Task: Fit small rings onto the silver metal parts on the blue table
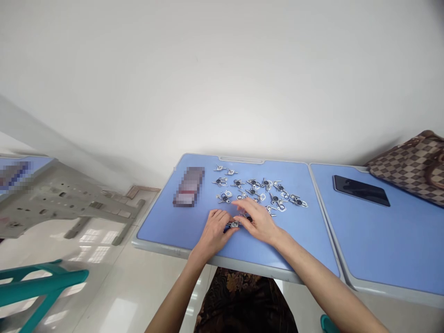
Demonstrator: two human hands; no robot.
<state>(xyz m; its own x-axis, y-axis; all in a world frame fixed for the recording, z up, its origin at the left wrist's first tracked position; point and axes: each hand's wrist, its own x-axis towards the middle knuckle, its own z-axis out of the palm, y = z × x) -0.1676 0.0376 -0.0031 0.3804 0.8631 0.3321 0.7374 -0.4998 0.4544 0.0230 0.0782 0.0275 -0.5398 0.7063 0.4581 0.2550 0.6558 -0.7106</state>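
My left hand [215,231] is closed on a small metal piece [234,225] near the front of the blue table, its thumb and fingers around it. Just to the right, my right hand [258,221] has its thumb tip at the same piece, with its fingers curved and held apart from the thumb. Under that hand, a piece with a black round centre [249,218] shows between thumb and forefinger. Beyond both hands lie several similar silvery pieces with black discs [253,191] and rings. Two plain silver pieces [231,172] lie at the back.
A blurred-out dark oblong item [189,186] lies on the blue table [163,226] at left. On the adjoining table [398,249] are a black phone [361,190] and a checked brown bag [411,162]. A wall [243,92] stands behind. A green chair [45,282] is at lower left.
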